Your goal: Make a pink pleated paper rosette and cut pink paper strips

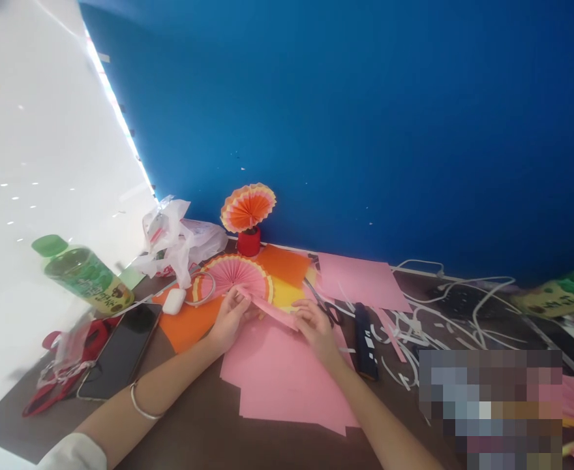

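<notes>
A narrow folded strip of pink paper point(273, 313) stretches between my two hands. My left hand point(230, 320) pinches its left end, just below a round pleated fan point(233, 271) in pink with orange and yellow edging. Its right end is between the fingers of my right hand point(316, 328). Below both hands lie overlapping pink sheets point(287, 385). Orange paper point(186, 326) shows beside my left hand, and a yellow sheet point(287, 292) lies beyond the strip. Scissors point(333, 313) rest just past my right hand.
At left are a green-capped bottle point(84, 274), a phone point(123, 349), a white earbud case point(174, 301) and plastic bags point(174, 238). A pleated flower point(248, 207) stands in a red pot point(248, 242). Right: a dark cutter point(365, 343), paper scraps, cables point(480, 320).
</notes>
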`<state>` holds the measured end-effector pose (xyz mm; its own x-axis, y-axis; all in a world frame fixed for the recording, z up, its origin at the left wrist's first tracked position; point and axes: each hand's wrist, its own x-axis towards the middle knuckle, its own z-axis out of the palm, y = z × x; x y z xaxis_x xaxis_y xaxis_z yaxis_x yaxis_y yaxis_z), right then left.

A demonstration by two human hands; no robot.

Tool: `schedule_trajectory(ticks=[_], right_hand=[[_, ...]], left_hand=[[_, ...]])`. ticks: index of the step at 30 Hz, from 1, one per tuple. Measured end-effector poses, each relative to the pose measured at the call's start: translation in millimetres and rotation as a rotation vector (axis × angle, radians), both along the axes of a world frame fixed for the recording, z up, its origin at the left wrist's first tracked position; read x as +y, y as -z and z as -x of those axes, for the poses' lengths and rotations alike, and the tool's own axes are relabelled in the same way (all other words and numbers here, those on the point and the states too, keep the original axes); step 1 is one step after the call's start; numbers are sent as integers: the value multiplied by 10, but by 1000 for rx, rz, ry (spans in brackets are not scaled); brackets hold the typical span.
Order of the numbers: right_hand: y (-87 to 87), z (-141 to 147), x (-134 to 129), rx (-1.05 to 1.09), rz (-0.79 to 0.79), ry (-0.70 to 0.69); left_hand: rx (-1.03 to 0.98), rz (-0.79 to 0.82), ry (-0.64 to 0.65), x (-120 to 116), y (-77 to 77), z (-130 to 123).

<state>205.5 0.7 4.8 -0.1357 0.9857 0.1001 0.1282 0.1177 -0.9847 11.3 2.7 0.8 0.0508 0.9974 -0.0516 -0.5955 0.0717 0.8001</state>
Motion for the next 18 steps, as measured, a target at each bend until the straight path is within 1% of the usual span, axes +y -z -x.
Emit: schedule_trajectory(ticks=[3, 4, 5, 7, 9, 10, 12, 13, 15, 18], right_hand=[[9, 2, -31, -74, -3, -158], [17, 7, -43, -101, -19, -183], [26, 13, -56, -137, -60, -177], [41, 29, -82, -241, -228, -103], [46, 45, -109, -382, -465, -24], [45, 51, -122, -459, -585, -17], [37, 59, -149, -604, -788, -79], [32, 62, -161, -662, -862, -126], [21, 66, -184, -721, -948, -192], [-5, 70, -209, -737, -961, -178]], left_hand=[[101, -18, -4, 19, 8, 27], [150, -33, -22, 23, 17, 32], [200, -45, -36, 24, 27, 34], [289, -57, -26, 16, 47, 23], [353, -61, 55, -6, 55, -1], [383, -68, 113, -21, 53, -13], [438, -92, 230, -53, 41, -33], [466, -109, 282, -69, 33, -38], [521, -152, 336, -101, 24, -42], [598, -233, 317, -150, 37, -41]])
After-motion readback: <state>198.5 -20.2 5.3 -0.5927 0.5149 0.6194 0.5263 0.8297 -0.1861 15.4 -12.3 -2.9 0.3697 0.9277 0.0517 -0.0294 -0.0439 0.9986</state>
